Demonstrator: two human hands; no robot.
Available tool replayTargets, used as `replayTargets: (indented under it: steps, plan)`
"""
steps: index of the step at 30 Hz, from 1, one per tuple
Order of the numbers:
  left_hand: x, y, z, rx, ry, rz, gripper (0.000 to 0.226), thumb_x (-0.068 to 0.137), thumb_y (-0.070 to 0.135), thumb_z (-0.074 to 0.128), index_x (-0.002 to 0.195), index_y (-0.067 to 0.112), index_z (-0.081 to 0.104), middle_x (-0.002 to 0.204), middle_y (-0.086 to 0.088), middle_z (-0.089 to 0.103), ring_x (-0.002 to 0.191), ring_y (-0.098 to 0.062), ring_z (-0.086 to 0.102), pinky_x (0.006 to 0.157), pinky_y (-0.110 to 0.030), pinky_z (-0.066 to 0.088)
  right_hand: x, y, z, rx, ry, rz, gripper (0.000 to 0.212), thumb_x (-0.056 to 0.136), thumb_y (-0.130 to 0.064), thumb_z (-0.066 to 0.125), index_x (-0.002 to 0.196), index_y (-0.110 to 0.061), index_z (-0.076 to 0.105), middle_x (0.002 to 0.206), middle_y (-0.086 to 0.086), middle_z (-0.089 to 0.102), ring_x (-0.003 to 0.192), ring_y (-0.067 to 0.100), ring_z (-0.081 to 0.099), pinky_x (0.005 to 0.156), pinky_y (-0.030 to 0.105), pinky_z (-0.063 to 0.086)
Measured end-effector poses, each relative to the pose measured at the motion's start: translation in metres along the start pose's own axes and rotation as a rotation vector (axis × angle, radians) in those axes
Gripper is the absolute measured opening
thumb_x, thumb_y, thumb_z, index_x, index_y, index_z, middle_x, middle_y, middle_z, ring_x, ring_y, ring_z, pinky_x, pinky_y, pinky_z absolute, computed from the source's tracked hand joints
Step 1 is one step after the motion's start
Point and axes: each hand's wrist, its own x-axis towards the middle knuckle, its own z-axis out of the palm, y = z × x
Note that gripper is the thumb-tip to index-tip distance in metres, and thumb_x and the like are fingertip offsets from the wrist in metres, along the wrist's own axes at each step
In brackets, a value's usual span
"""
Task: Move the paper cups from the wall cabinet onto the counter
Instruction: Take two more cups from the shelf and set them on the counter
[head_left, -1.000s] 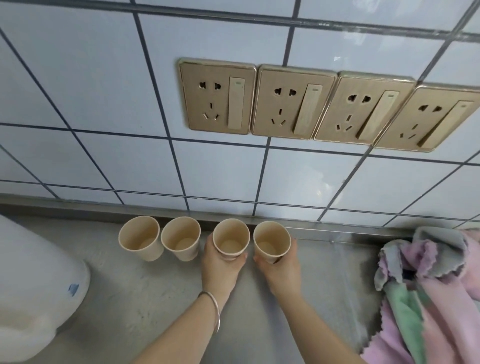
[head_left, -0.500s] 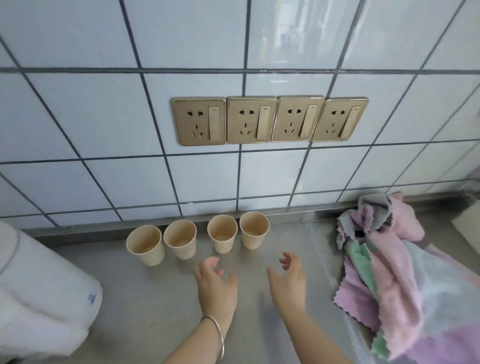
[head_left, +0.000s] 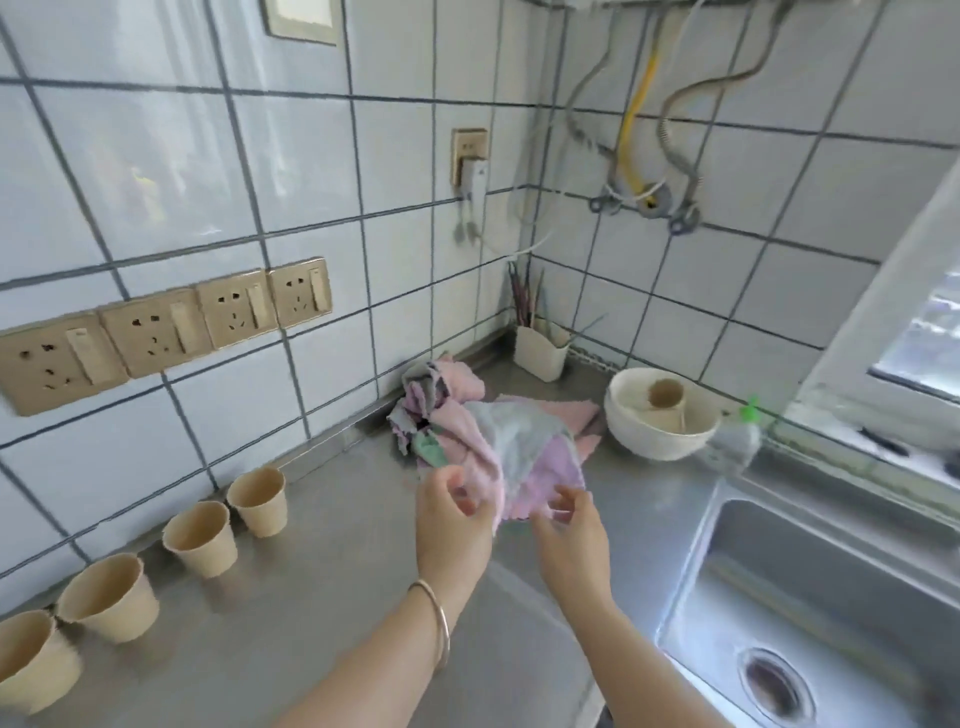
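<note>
Both my hands hover empty, side by side.
My left hand (head_left: 453, 525) and right hand (head_left: 571, 540) hang before the cloth pile (head_left: 498, 441), fingers loosely curled, palms facing each other.

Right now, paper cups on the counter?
4, in a row along the tiled wall: far cup, next, third, nearest cut by the frame edge; more may sit out of view.

Both hands let go of the paper cups (head_left: 156, 564); left hand (head_left: 451, 525) and right hand (head_left: 571, 540) moved to frame centre, near the cloths (head_left: 498, 441), fingers loosely curled, empty
</note>
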Motion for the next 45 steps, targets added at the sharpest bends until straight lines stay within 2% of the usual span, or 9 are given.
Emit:
replayTargets:
  steps: [9, 14, 20, 25, 29, 34, 36, 39, 45]
  plan:
    - [-0.117, 0.077, 0.147, -0.042, -0.564, 0.167, 0.024, 0.081, 0.009, 0.062, 0.096, 0.023, 0.05, 0.085, 0.011, 0.056, 0.077, -0.003, 0.054, 0.06, -0.005, 0.041, -0.049, 0.036, -0.208, 0.009, 0.449, 0.061, 0.039, 0.081, -0.019, 0.061, 0.117, -0.021, 0.047, 0.099, -0.005, 0.055, 0.089, 0.012, 0.054, 0.074, 0.022, 0.037]
    - [-0.235, 0.124, 0.222, -0.052, -0.805, 0.265, 0.022, 0.079, 0.012, 0.064, 0.093, 0.025, 0.052, 0.082, 0.012, 0.058, 0.077, -0.01, 0.057, 0.064, -0.02, 0.044, -0.118, 0.07, -0.34, -0.052, 0.72, 0.105, 0.036, 0.081, -0.019, 0.061, 0.115, -0.019, 0.048, 0.097, -0.003, 0.055, 0.09, 0.017, 0.055, 0.075, 0.026, 0.04]
    - [-0.411, 0.168, 0.271, -0.102, -1.131, 0.32, 0.023, 0.081, 0.013, 0.062, 0.101, 0.02, 0.052, 0.091, 0.004, 0.062, 0.084, -0.01, 0.059, 0.069, -0.019, 0.043, -0.23, 0.101, -0.479, -0.147, 0.964, 0.206, 0.039, 0.083, -0.022, 0.059, 0.119, -0.018, 0.045, 0.104, 0.002, 0.058, 0.093, 0.02, 0.058, 0.083, 0.036, 0.048]
    - [-0.543, 0.21, 0.298, -0.148, -1.342, 0.41, 0.023, 0.085, 0.011, 0.062, 0.103, 0.019, 0.05, 0.087, 0.009, 0.059, 0.08, -0.004, 0.058, 0.063, -0.007, 0.046, -0.326, 0.116, -0.579, -0.177, 1.138, 0.264, 0.038, 0.084, -0.024, 0.058, 0.119, -0.023, 0.042, 0.112, 0.001, 0.057, 0.092, 0.016, 0.055, 0.079, 0.03, 0.045]
    - [-0.642, 0.242, 0.315, -0.216, -1.494, 0.47, 0.026, 0.085, 0.016, 0.065, 0.105, 0.022, 0.049, 0.091, 0.01, 0.058, 0.086, -0.009, 0.06, 0.076, -0.024, 0.05, -0.397, 0.118, -0.647, -0.233, 1.275, 0.303, 0.044, 0.086, -0.03, 0.057, 0.126, -0.023, 0.04, 0.122, 0.001, 0.056, 0.102, 0.019, 0.055, 0.086, 0.036, 0.049]
    - [-0.747, 0.273, 0.331, -0.247, -1.678, 0.476, 0.029, 0.084, 0.015, 0.064, 0.107, 0.022, 0.048, 0.097, 0.003, 0.061, 0.089, -0.015, 0.063, 0.087, -0.038, 0.054, -0.467, 0.122, -0.721, -0.271, 1.412, 0.318, 0.039, 0.085, -0.026, 0.059, 0.121, -0.022, 0.044, 0.114, 0.001, 0.059, 0.098, 0.018, 0.058, 0.074, 0.025, 0.05]
    - [-0.784, 0.287, 0.346, -0.276, -1.729, 0.473, 0.031, 0.083, 0.013, 0.064, 0.111, 0.018, 0.05, 0.101, -0.002, 0.062, 0.089, -0.022, 0.064, 0.08, -0.038, 0.057, -0.486, 0.123, -0.752, -0.314, 1.485, 0.324, 0.037, 0.084, -0.023, 0.059, 0.119, -0.019, 0.046, 0.107, 0.001, 0.058, 0.093, 0.017, 0.057, 0.064, 0.019, 0.042]
    - [-0.835, 0.315, 0.373, -0.324, -1.753, 0.547, 0.027, 0.084, 0.015, 0.063, 0.107, 0.02, 0.051, 0.094, 0.005, 0.059, 0.078, -0.011, 0.058, 0.057, -0.016, 0.045, -0.504, 0.124, -0.805, -0.391, 1.591, 0.336, 0.035, 0.083, -0.022, 0.058, 0.117, -0.018, 0.049, 0.101, 0.0, 0.058, 0.086, 0.016, 0.056, 0.065, 0.024, 0.04]
    - [-0.924, 0.378, 0.435, -0.432, -1.844, 0.624, 0.027, 0.081, 0.018, 0.064, 0.105, 0.024, 0.052, 0.08, 0.02, 0.055, 0.072, 0.007, 0.053, 0.049, -0.009, 0.039, -0.519, 0.124, -0.91, -0.469, 1.738, 0.333, 0.033, 0.084, -0.023, 0.058, 0.116, -0.018, 0.052, 0.099, 0.0, 0.059, 0.086, 0.018, 0.058, 0.077, 0.033, 0.049]
